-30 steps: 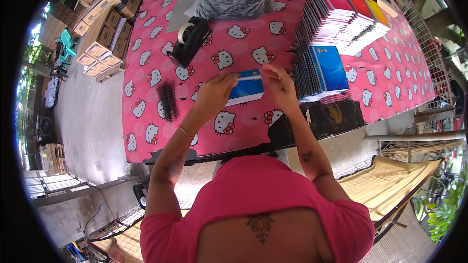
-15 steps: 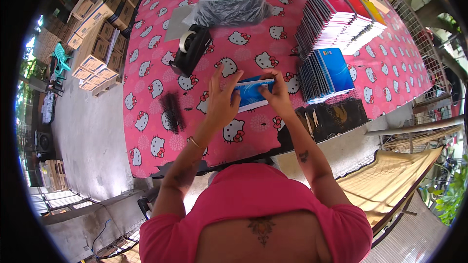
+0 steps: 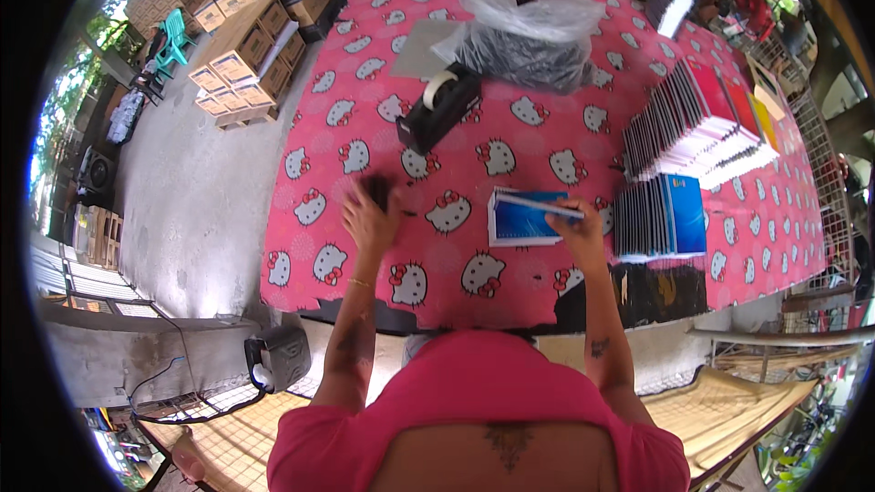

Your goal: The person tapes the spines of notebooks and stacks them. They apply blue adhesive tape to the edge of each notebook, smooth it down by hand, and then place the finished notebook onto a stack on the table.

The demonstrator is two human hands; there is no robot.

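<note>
Right hand [image 3: 583, 230] pinches the book [image 3: 527, 220], and left hand [image 3: 368, 221], grip hidden, covers coils [image 3: 377, 188] left of the book, which may tangle if yanked.

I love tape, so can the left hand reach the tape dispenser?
Probably yes: the left hand is close to the black tape dispenser, with pink tablecloth between them, though it seems to hold something dark.

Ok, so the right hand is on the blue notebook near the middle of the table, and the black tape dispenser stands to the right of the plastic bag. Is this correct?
Not quite: in the head view, the black tape dispenser stands to the left of the plastic bag. The right hand is indeed on the blue notebook.
</note>
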